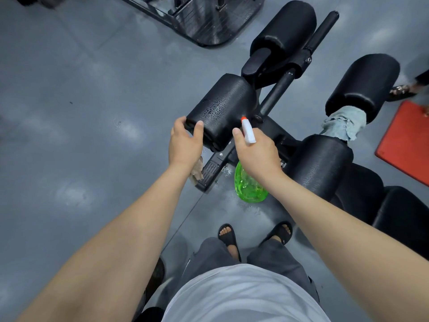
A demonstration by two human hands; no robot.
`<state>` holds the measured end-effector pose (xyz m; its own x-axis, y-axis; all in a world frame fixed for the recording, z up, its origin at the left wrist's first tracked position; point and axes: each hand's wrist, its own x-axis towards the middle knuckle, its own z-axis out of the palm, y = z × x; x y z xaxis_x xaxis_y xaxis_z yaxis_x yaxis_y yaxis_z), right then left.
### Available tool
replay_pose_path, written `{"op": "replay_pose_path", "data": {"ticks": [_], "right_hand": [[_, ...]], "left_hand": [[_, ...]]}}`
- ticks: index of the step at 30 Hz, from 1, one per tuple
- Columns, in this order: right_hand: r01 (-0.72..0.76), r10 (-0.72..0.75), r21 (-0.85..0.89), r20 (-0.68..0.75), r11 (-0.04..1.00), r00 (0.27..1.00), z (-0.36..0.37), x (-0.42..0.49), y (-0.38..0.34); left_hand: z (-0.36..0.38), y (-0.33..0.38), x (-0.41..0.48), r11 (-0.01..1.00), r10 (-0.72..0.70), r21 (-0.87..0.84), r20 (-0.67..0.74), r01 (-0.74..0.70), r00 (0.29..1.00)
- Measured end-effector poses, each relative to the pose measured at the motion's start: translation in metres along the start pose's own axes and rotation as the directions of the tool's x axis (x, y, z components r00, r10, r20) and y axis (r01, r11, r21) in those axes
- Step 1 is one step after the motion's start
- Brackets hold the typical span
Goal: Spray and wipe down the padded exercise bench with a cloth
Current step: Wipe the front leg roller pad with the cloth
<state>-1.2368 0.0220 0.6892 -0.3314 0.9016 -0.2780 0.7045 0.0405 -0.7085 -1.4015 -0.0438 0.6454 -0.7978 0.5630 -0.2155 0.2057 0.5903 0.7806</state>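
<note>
A black roller pad [222, 108] of the exercise bench is beaded with spray droplets. My left hand [185, 145] curls round the pad's near left end, thumb on top, and holds a tan cloth [197, 171] that hangs out under the palm. My right hand [257, 154] grips a spray bottle by the neck: a white head with an orange nozzle [248, 132] points at the pad, and the green body [249, 185] hangs below the hand.
More black pads stand at top [285, 31], right [364, 82] and near right [318, 163]. A pale blue rag [343, 125] lies between two of them. A red mat [408, 140] and another person's foot [401, 89] are at right. A machine base [209, 22] is ahead. The floor by my feet is wet.
</note>
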Motion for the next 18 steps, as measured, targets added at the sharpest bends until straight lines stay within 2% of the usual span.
{"op": "replay_pose_path", "data": {"ticks": [3, 8, 14, 18], "right_hand": [[0.026, -0.026, 0.000, 0.004, 1.000, 1.000, 0.000, -0.002, 0.001], [0.115, -0.102, -0.070, 0.157, 0.991, 0.982, 0.005, -0.008, 0.000], [0.046, -0.045, -0.028, 0.056, 0.999, 0.997, 0.002, -0.008, -0.005], [0.020, -0.020, 0.029, -0.010, 0.999, 1.000, -0.004, -0.001, -0.007]], "left_hand": [[0.001, -0.005, 0.000, 1.000, 0.007, -0.016, 0.019, -0.007, 1.000], [-0.002, -0.002, 0.012, 0.998, -0.067, -0.017, 0.042, 0.068, 0.997], [-0.003, -0.008, 0.009, 0.999, -0.016, -0.052, 0.023, 0.017, 1.000], [-0.003, -0.008, 0.013, 0.999, -0.046, -0.028, 0.042, 0.047, 0.998]]}}
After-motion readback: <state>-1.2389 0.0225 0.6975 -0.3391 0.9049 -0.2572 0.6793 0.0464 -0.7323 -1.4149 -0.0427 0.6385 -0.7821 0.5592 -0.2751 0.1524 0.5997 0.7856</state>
